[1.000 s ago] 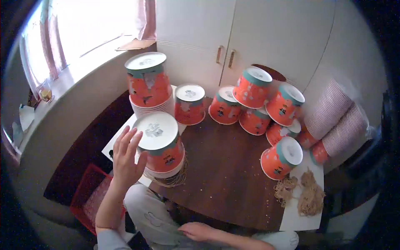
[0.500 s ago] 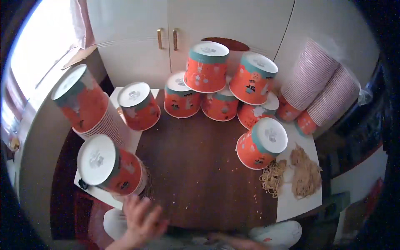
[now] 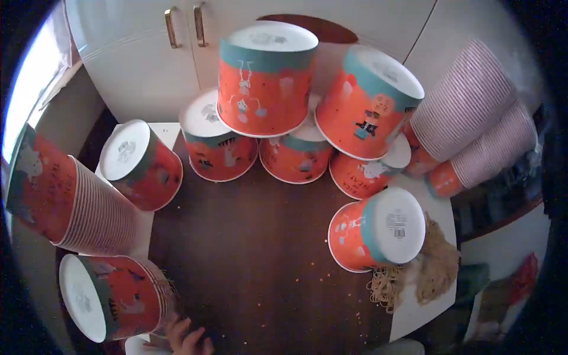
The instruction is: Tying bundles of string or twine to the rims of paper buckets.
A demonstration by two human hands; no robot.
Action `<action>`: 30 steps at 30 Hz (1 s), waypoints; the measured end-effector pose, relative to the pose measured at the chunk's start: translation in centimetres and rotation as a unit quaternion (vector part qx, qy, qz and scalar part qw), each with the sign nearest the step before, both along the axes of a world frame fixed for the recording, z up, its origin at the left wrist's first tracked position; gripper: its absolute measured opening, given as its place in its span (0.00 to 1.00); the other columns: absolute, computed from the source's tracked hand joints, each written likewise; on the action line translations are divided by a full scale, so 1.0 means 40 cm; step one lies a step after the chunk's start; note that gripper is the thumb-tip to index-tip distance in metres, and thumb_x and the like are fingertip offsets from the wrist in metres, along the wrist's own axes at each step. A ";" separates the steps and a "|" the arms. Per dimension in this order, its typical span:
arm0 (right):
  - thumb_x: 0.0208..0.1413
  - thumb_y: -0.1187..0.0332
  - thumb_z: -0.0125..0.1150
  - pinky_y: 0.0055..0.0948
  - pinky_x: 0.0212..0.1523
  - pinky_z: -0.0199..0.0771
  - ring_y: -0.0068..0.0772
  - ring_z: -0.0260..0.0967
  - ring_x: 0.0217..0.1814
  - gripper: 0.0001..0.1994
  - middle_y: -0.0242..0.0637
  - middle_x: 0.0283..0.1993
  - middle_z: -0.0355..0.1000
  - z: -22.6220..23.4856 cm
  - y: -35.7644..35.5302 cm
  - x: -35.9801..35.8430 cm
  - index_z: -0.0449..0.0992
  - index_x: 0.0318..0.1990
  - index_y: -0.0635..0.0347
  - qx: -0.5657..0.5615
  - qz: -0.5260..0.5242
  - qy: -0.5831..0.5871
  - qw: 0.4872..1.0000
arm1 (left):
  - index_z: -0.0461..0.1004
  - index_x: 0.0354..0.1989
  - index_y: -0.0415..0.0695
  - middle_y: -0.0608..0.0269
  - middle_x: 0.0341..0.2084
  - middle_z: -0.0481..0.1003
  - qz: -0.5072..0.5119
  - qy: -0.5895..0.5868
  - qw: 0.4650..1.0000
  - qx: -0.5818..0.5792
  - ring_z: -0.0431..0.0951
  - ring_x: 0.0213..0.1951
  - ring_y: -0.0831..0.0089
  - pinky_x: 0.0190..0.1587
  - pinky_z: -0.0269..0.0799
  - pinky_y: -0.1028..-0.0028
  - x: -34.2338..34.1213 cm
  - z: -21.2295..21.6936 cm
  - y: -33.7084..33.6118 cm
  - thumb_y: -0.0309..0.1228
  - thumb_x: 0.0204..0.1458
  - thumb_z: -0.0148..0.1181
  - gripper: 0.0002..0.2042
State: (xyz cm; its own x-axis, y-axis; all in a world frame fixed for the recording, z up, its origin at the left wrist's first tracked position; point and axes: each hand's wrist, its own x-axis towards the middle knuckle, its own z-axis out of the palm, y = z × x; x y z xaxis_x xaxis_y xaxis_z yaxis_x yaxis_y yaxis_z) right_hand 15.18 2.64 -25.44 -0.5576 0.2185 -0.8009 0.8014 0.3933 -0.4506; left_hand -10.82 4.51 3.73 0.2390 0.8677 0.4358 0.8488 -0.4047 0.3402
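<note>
Resting at the near left, a hand [image 3: 186, 338] with loose, released grip touches a stack of orange paper tubs [image 3: 112, 296] lying sideways on the table [image 3: 254, 260], nested.

Paper tubs on dark wood

Just left of the fingers [image 3: 188, 338], the glossy paper tub stack [image 3: 112, 296]; beyond them, the smooth wooden table [image 3: 254, 248].

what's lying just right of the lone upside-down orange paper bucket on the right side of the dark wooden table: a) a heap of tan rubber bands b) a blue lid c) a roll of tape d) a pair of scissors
a: a heap of tan rubber bands lies beside the upside-down orange paper bucket, partly on the dark wooden table.
</note>
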 end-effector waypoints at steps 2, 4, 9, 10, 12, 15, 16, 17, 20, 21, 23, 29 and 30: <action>0.48 0.60 0.49 0.32 0.48 0.63 0.43 0.62 0.49 0.23 0.48 0.48 0.63 0.000 -0.001 0.001 0.62 0.49 0.66 -0.010 0.005 -0.007 1.000 | 0.69 0.38 0.44 0.52 0.44 0.63 0.007 0.009 1.000 -0.019 0.62 0.49 0.52 0.48 0.61 0.55 0.014 0.008 0.006 0.34 0.45 0.54 0.12; 0.48 0.59 0.50 0.32 0.48 0.64 0.43 0.63 0.49 0.23 0.48 0.48 0.63 0.009 -0.017 -0.009 0.62 0.49 0.66 -0.019 0.011 -0.011 1.000 | 0.69 0.38 0.44 0.52 0.44 0.64 0.014 0.020 0.999 -0.037 0.62 0.49 0.52 0.48 0.60 0.54 0.027 0.007 -0.009 0.35 0.46 0.53 0.12; 0.47 0.59 0.50 0.32 0.47 0.64 0.43 0.63 0.49 0.24 0.48 0.48 0.64 0.066 -0.052 -0.053 0.62 0.49 0.66 -0.012 0.020 -0.021 1.000 | 0.68 0.38 0.43 0.53 0.43 0.64 0.025 -0.050 0.998 0.040 0.62 0.49 0.52 0.48 0.59 0.54 0.045 0.019 -0.087 0.33 0.48 0.51 0.11; 0.47 0.59 0.50 0.32 0.47 0.64 0.43 0.63 0.49 0.24 0.48 0.48 0.64 0.084 -0.061 -0.064 0.62 0.49 0.66 -0.007 0.024 -0.022 0.999 | 0.68 0.38 0.43 0.53 0.43 0.64 0.025 -0.050 0.997 0.047 0.62 0.49 0.52 0.48 0.59 0.54 0.034 0.013 -0.116 0.33 0.48 0.51 0.11; 0.47 0.59 0.51 0.32 0.47 0.64 0.43 0.63 0.49 0.24 0.48 0.48 0.64 0.124 -0.082 -0.088 0.62 0.49 0.66 0.003 0.033 -0.026 0.999 | 0.66 0.40 0.43 0.53 0.43 0.64 -0.031 -0.053 0.994 0.091 0.61 0.49 0.53 0.50 0.57 0.55 0.003 -0.002 -0.178 0.31 0.48 0.51 0.11; 0.46 0.58 0.51 0.32 0.47 0.65 0.42 0.63 0.49 0.24 0.47 0.48 0.64 0.190 -0.127 -0.108 0.62 0.48 0.66 0.015 0.049 -0.036 0.998 | 0.65 0.41 0.43 0.52 0.40 0.66 0.026 -0.072 0.994 0.077 0.63 0.48 0.53 0.49 0.59 0.56 0.054 0.088 -0.226 0.30 0.48 0.51 0.11; 0.46 0.58 0.51 0.32 0.47 0.65 0.42 0.64 0.49 0.24 0.47 0.48 0.64 0.211 -0.144 -0.112 0.62 0.48 0.66 0.017 0.055 -0.039 0.998 | 0.65 0.41 0.42 0.52 0.40 0.66 0.020 -0.079 0.994 0.070 0.63 0.48 0.54 0.48 0.60 0.57 0.063 0.114 -0.238 0.29 0.48 0.51 0.12; 0.46 0.58 0.51 0.32 0.47 0.65 0.42 0.64 0.49 0.25 0.47 0.48 0.64 0.252 -0.163 -0.121 0.62 0.48 0.66 0.035 0.064 -0.034 0.997 | 0.65 0.41 0.42 0.52 0.40 0.66 0.024 -0.071 0.993 0.090 0.63 0.48 0.54 0.48 0.60 0.57 0.076 0.151 -0.269 0.29 0.48 0.51 0.12; 0.46 0.58 0.52 0.32 0.47 0.65 0.42 0.64 0.48 0.25 0.47 0.48 0.64 0.318 -0.201 -0.158 0.62 0.48 0.66 0.046 0.075 -0.048 0.995 | 0.65 0.42 0.42 0.52 0.48 0.60 -0.081 -0.146 0.979 0.119 0.58 0.52 0.56 0.53 0.55 0.56 0.085 0.180 -0.281 0.31 0.48 0.52 0.13; 0.46 0.57 0.52 0.32 0.47 0.65 0.42 0.64 0.48 0.25 0.47 0.48 0.64 0.343 -0.224 -0.167 0.62 0.48 0.66 0.046 0.078 -0.050 0.995 | 0.65 0.42 0.42 0.52 0.48 0.60 -0.082 -0.145 0.979 0.121 0.58 0.52 0.56 0.53 0.55 0.56 0.087 0.194 -0.294 0.31 0.48 0.52 0.13; 0.45 0.57 0.52 0.32 0.46 0.65 0.42 0.64 0.48 0.25 0.47 0.48 0.64 0.391 -0.265 -0.168 0.62 0.48 0.66 0.045 0.080 -0.055 0.994 | 0.70 0.33 0.46 0.53 0.41 0.64 -0.064 -0.141 0.985 0.071 0.60 0.49 0.52 0.48 0.58 0.58 0.100 0.214 -0.313 0.29 0.32 0.60 0.15; 0.46 0.57 0.51 0.34 0.44 0.67 0.44 0.65 0.46 0.24 0.47 0.46 0.65 0.635 -0.292 -0.147 0.63 0.48 0.63 0.102 0.071 -0.005 0.992 | 0.69 0.29 0.44 0.55 0.39 0.65 -0.070 -0.148 0.984 0.066 0.60 0.48 0.53 0.48 0.59 0.61 0.148 0.252 -0.297 0.25 0.31 0.58 0.12; 0.46 0.56 0.50 0.36 0.43 0.67 0.46 0.66 0.44 0.23 0.46 0.45 0.66 0.709 -0.293 -0.122 0.63 0.48 0.61 0.141 0.036 0.049 0.988 | 0.69 0.29 0.44 0.56 0.39 0.65 -0.083 -0.155 0.983 0.060 0.61 0.48 0.53 0.48 0.59 0.61 0.155 0.260 -0.297 0.25 0.31 0.58 0.12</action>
